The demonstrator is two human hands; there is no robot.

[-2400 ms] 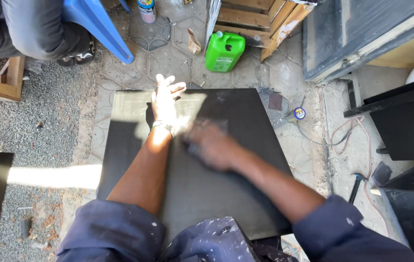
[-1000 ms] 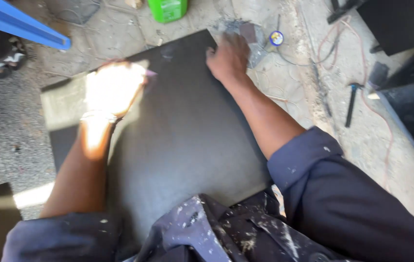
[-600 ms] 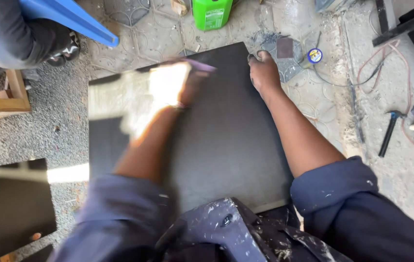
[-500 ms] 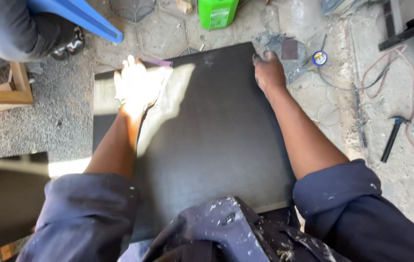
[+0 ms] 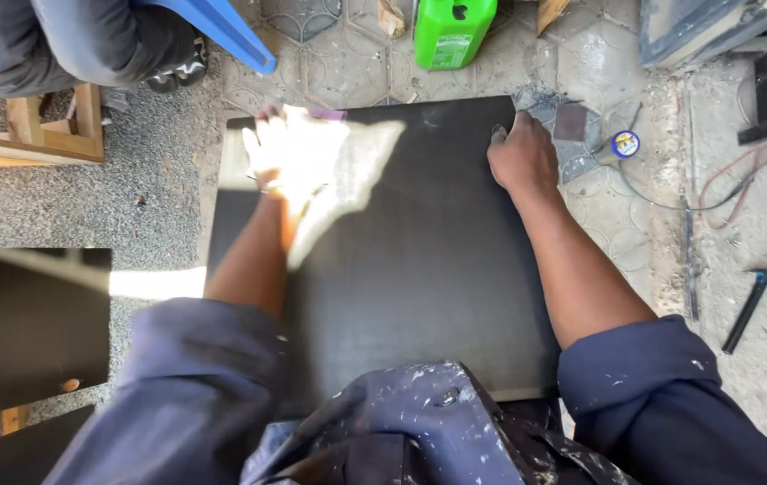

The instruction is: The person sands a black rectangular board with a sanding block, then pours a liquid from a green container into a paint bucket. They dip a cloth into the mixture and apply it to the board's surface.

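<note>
The left hand (image 5: 289, 157) lies flat, fingers spread, on the far left part of a dark board (image 5: 401, 260), with a small purplish piece (image 5: 325, 115) showing just past its fingertips; strong sunlight washes the hand out, so whether it pinches that piece or only presses on it I cannot tell. The right hand (image 5: 523, 157) curls over the board's far right corner, fingers bent down around the edge, gripping it. Both forearms are bare and stretched forward from rolled dark blue sleeves (image 5: 662, 395), the left nearly straight, the right angled inward from the elbow.

The board is a flat, matt, near-black rectangular panel with straight edges and a fine even surface, lying on the ground in front of the person's paint-flecked blue clothing (image 5: 419, 422); a bright patch of sun falls across its far left part. Both hands rest at its far edge, well apart.

Beyond the board the ground is patterned stone paving (image 5: 347, 63), dusty and pale. A green plastic canister (image 5: 452, 31) stands just past the far edge. By the right hand lies a brownish square of abrasive sheet (image 5: 570, 121) on a grey cloth, near a small blue-and-yellow round tin (image 5: 626, 144). A hammer (image 5: 747, 310) lies to the right, near a reddish cable (image 5: 734, 175). To the left are gravel (image 5: 60, 207), a wooden frame (image 5: 51, 135) and another dark panel (image 5: 24, 332)
</note>
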